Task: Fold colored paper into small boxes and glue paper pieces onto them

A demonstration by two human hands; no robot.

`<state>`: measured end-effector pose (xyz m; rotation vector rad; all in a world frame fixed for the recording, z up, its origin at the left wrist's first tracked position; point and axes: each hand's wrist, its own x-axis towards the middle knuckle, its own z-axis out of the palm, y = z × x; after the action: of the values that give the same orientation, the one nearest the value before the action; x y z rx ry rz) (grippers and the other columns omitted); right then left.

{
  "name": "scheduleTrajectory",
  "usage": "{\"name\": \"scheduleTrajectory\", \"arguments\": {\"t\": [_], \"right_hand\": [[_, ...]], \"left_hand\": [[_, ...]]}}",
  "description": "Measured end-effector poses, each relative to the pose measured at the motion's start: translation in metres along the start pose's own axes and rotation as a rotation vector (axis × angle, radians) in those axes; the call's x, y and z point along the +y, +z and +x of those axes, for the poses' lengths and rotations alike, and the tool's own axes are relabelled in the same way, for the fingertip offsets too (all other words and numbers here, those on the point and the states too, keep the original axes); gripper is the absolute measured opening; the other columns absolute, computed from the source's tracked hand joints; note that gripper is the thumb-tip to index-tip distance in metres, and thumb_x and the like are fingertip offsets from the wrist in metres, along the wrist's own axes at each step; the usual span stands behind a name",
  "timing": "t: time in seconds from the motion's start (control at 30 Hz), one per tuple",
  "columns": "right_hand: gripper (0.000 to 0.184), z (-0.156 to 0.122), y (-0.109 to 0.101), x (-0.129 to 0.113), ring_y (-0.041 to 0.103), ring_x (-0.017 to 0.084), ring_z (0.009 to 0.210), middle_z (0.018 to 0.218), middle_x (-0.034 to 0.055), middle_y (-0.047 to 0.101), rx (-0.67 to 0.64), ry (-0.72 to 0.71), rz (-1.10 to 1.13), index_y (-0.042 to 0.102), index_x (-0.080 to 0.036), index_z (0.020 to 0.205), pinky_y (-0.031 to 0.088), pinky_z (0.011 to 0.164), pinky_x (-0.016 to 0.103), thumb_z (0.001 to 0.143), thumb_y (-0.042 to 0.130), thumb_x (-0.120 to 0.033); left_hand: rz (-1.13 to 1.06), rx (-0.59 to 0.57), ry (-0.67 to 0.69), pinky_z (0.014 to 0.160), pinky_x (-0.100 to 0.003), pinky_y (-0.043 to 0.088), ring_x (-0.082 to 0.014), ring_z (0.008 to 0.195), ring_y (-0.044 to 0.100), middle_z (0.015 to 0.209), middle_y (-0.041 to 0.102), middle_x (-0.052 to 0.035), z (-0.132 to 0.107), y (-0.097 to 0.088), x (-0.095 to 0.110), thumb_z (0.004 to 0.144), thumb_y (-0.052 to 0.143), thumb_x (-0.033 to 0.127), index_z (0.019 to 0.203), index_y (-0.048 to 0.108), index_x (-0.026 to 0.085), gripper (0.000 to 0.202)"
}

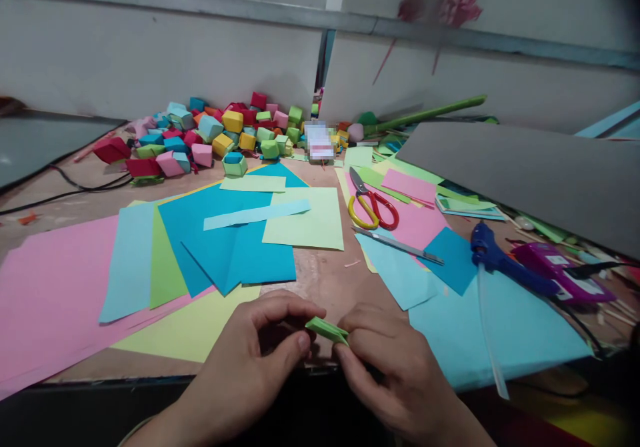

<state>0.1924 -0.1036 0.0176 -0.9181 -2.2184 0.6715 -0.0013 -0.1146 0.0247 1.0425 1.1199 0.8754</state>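
Observation:
A small folded green paper strip is held between both my hands at the table's front edge. My left hand pinches its left end with thumb and forefinger. My right hand grips its right end, fingers curled. Just beyond my hands lie loose coloured sheets: pale yellow, dark blue, pale green and light blue.
A heap of small folded paper boxes lies at the back left. Scissors with red and yellow handles, a blue glue gun, a purple tool, a grey board and a green rolled tube lie right. Black cables run left.

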Motion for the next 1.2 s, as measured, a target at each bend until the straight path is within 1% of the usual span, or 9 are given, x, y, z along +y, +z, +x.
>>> {"name": "scheduleTrajectory", "arguments": {"t": [0.07, 0.2, 0.33, 0.47, 0.5, 0.63, 0.83, 0.97, 1.2], "right_hand": [[0.026, 0.000, 0.000, 0.000, 0.050, 0.014, 0.065, 0.065, 0.0050, 0.056, -0.002, -0.014, -0.007, 0.053, -0.014, 0.064, 0.036, 0.058, 0.028, 0.088, 0.046, -0.007], [0.026, -0.001, -0.002, -0.002, 0.052, 0.014, 0.065, 0.065, 0.0045, 0.057, -0.025, -0.018, -0.015, 0.053, -0.015, 0.064, 0.039, 0.059, 0.027, 0.088, 0.047, -0.007], [0.008, -0.004, -0.003, -0.001, 0.060, 0.016, 0.079, 0.083, 0.0051, 0.064, -0.010, 0.035, 0.030, 0.060, -0.017, 0.087, 0.047, 0.070, 0.028, 0.089, 0.054, -0.013], [0.043, -0.010, 0.005, 0.000, 0.064, 0.016, 0.095, 0.107, 0.0027, 0.066, 0.185, 0.263, 0.162, 0.050, -0.027, 0.124, 0.052, 0.080, 0.026, 0.085, 0.066, -0.022], [0.043, -0.011, 0.007, 0.000, 0.065, 0.016, 0.093, 0.108, 0.0019, 0.065, 0.211, 0.334, 0.222, 0.051, -0.029, 0.125, 0.053, 0.078, 0.026, 0.084, 0.066, -0.023], [0.016, -0.010, 0.013, -0.004, 0.066, 0.015, 0.074, 0.089, 0.0001, 0.067, 0.228, 0.523, 0.438, 0.063, -0.025, 0.101, 0.054, 0.066, 0.026, 0.086, 0.064, -0.028], [0.010, -0.004, 0.006, -0.008, 0.064, 0.015, 0.069, 0.078, 0.0012, 0.066, 0.280, 0.557, 0.471, 0.066, -0.020, 0.088, 0.052, 0.061, 0.026, 0.082, 0.066, -0.028], [0.009, -0.003, 0.003, -0.010, 0.062, 0.015, 0.061, 0.069, 0.0011, 0.065, 0.283, 0.577, 0.441, 0.068, -0.018, 0.080, 0.050, 0.056, 0.026, 0.077, 0.067, -0.027], [0.012, -0.003, 0.003, -0.010, 0.060, 0.013, 0.052, 0.055, 0.0011, 0.065, 0.311, 0.677, 0.575, 0.068, -0.016, 0.065, 0.046, 0.050, 0.023, 0.073, 0.069, -0.024]], "left_hand": [[0.071, 0.008, 0.054, 0.072, -0.028, 0.056, -0.0189, 0.086, 0.067, 0.101, 0.067, -0.0046, 0.000, -0.001, 0.000, 0.080, 0.066, 0.025, 0.093, 0.073, 0.023, 0.015], [0.263, 0.103, 0.184, 0.071, -0.024, 0.055, -0.0181, 0.085, 0.067, 0.084, 0.072, -0.0033, 0.003, -0.002, 0.002, 0.081, 0.064, 0.024, 0.081, 0.076, 0.023, 0.012], [0.405, 0.270, 0.362, 0.071, -0.020, 0.053, -0.0144, 0.083, 0.068, 0.083, 0.074, 0.0008, 0.003, -0.005, 0.001, 0.081, 0.065, 0.021, 0.080, 0.076, 0.027, 0.012], [0.442, 0.424, 0.508, 0.067, -0.015, 0.053, -0.0093, 0.077, 0.067, 0.085, 0.073, 0.0048, -0.001, -0.004, -0.004, 0.084, 0.065, 0.018, 0.087, 0.073, 0.030, 0.015], [0.452, 0.441, 0.546, 0.066, -0.014, 0.053, -0.0084, 0.075, 0.067, 0.085, 0.072, 0.0054, -0.002, -0.003, -0.005, 0.084, 0.065, 0.017, 0.088, 0.072, 0.031, 0.016], [0.559, 0.466, 0.664, 0.069, -0.015, 0.053, -0.0077, 0.076, 0.066, 0.086, 0.070, 0.0057, -0.006, -0.002, -0.009, 0.086, 0.064, 0.016, 0.092, 0.069, 0.029, 0.015], [0.890, 0.384, 0.936, 0.073, -0.016, 0.055, -0.0113, 0.081, 0.069, 0.094, 0.073, -0.0012, -0.009, -0.019, -0.017, 0.083, 0.063, 0.010, 0.108, 0.067, 0.021, 0.027], [0.905, 0.383, 0.841, 0.078, -0.021, 0.055, -0.0149, 0.083, 0.070, 0.098, 0.073, -0.0010, -0.011, -0.020, -0.019, 0.080, 0.065, 0.008, 0.110, 0.066, 0.026, 0.036], [0.706, 0.417, 0.612, 0.064, -0.020, 0.050, -0.0127, 0.071, 0.065, 0.082, 0.071, 0.0032, -0.012, -0.003, -0.015, 0.083, 0.063, 0.017, 0.087, 0.069, 0.029, 0.015]]}}
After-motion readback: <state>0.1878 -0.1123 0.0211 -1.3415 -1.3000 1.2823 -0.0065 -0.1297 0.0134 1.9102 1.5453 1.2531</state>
